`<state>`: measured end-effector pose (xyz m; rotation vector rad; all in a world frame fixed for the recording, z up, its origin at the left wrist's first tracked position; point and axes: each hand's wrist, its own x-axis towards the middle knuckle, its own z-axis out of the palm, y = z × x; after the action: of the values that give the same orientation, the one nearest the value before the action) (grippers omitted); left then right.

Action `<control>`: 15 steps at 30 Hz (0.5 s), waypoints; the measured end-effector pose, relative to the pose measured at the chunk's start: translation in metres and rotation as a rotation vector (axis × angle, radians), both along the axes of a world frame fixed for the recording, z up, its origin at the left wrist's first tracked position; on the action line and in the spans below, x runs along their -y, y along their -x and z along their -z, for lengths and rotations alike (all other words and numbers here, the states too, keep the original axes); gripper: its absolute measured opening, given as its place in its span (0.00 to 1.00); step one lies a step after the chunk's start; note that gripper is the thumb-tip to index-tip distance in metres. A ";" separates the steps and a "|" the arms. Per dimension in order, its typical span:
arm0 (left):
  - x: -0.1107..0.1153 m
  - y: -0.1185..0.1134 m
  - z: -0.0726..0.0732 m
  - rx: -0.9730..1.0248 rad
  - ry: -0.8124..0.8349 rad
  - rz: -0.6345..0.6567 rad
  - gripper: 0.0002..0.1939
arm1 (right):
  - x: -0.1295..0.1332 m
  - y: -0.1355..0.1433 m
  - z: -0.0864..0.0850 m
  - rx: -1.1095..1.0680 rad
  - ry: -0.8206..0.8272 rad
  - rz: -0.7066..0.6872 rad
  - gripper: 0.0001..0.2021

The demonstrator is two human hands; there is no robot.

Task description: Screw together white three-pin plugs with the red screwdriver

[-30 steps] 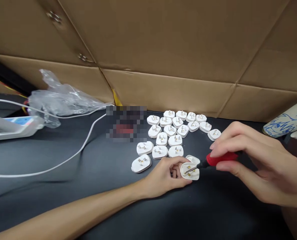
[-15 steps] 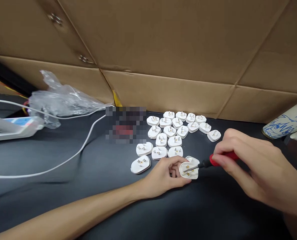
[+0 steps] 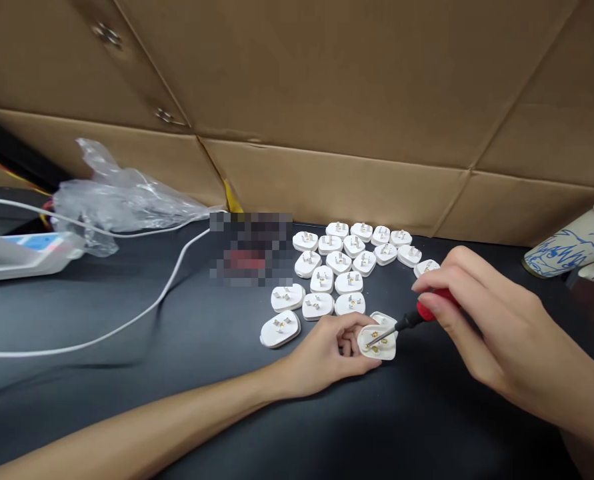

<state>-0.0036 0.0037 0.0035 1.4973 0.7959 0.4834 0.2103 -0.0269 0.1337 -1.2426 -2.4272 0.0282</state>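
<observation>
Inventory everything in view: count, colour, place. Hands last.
table: 1, black, foreground
panelling: count unclear, brown, back
plugs: 19, white, mid-table, pins up
held plug part: 1, white, centre front
second plug piece: 1, white, behind held plug part
screwdriver: 1, red/black, tip at held plug part
cup: 1, pale/blue, right edge
bag: 1, clear, back left
cable: count unclear, white, left
device: 1, white/blue, left edge
clips: 2, silver, upper left
strip: 1, yellow, back left
pixelated patch: 1, dark/red, left of plugs
left hand: 1, bare, on held plug part
right hand: 1, bare, on screwdriver

Smooth plastic plugs (image 3: 279, 329) (metal pins (image 3: 289, 315)), bag (image 3: 121, 200) — glossy
</observation>
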 end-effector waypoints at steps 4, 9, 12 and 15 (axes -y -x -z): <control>0.000 -0.001 -0.002 0.009 0.012 -0.002 0.16 | 0.001 -0.004 -0.010 -0.071 0.176 -0.259 0.11; 0.000 -0.001 -0.002 0.000 0.026 -0.017 0.18 | -0.004 0.002 -0.005 -0.169 0.044 -0.135 0.03; 0.000 0.000 -0.001 0.008 0.035 -0.004 0.18 | -0.006 0.002 0.003 -0.121 -0.079 -0.018 0.03; 0.000 0.000 -0.001 0.016 0.042 -0.002 0.18 | -0.003 0.000 0.001 -0.128 -0.033 -0.126 0.06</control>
<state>-0.0035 0.0035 0.0043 1.4522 0.7913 0.4768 0.2106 -0.0237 0.1322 -1.0392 -2.3819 0.1006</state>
